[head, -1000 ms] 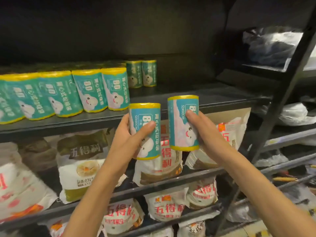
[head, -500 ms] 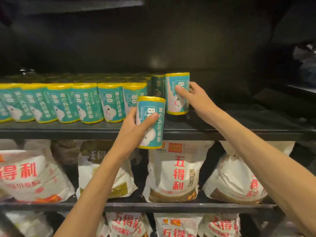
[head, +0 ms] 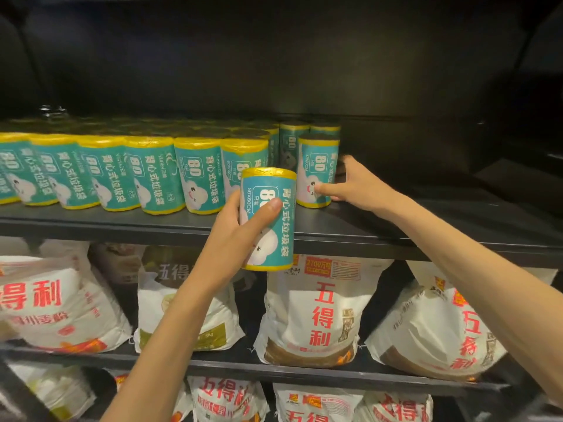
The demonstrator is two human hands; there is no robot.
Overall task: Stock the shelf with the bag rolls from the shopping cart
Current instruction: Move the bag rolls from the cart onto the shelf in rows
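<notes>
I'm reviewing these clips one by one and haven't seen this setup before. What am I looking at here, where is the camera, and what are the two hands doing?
There is no machine: a person wears a camera on the head, looking forward and down at their own bare hands. The left hand grips an upright teal, yellow-capped bag roll in front of the dark metal shelf. The right hand holds a matching roll standing on that shelf, at the right end of a row of identical rolls. White printed sacks fill the shelves below.

Left hand (head: 234,236) grips a teal bag roll (head: 268,219) upright in front of the shelf (head: 396,220) front edge. Right hand (head: 356,185) holds a second roll (head: 316,172) standing on the shelf, right end of the stocked row (head: 122,175). Flour sacks (head: 313,315) on the shelf below.
</notes>
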